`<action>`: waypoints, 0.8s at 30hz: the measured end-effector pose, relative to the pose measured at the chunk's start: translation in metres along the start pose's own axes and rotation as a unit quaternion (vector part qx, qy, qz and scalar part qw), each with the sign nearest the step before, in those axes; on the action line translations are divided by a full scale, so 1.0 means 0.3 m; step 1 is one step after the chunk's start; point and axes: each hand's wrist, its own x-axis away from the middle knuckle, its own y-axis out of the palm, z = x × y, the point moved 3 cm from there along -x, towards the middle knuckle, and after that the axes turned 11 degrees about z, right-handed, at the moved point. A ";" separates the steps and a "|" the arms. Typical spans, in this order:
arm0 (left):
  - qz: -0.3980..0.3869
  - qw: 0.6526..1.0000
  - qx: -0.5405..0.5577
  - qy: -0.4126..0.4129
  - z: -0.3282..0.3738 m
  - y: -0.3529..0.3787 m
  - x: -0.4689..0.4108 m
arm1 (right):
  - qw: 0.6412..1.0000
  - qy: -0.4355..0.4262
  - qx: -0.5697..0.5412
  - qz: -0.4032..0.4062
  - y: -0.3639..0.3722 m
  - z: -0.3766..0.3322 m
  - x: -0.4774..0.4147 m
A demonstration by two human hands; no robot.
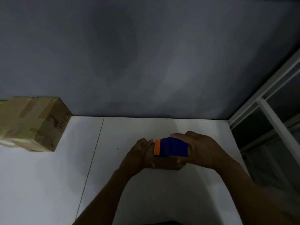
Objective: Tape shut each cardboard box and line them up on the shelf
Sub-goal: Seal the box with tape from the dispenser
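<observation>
A small brown cardboard box sits on the white surface, mostly hidden by my hands. My left hand presses against the box's left side with fingers laid along it. My right hand grips a blue tape dispenser with an orange blade guard, held on top of the box. A taped cardboard box with brown print stands at the far left against the wall.
A grey wall rises behind the white surface. A white window frame with dark panes borders the right side. A thin seam runs front to back across the surface left of my hands.
</observation>
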 end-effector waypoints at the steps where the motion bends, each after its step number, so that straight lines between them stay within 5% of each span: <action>1: 0.004 1.000 0.000 0.008 -0.007 0.000 -0.001 | 1.000 0.000 -0.003 0.003 -0.003 0.006 0.001; 7: 0.005 0.997 -0.024 0.073 -0.054 -0.029 0.004 | 0.992 0.006 -0.126 0.009 -0.011 0.020 0.021; 18: 0.000 0.995 -0.026 0.100 -0.090 -0.099 0.029 | 0.989 -0.022 -0.144 0.008 -0.010 0.003 0.033; 24: -0.016 0.995 -0.047 0.085 -0.123 -0.112 0.019 | 0.985 0.045 -0.162 -0.027 -0.024 0.047 0.088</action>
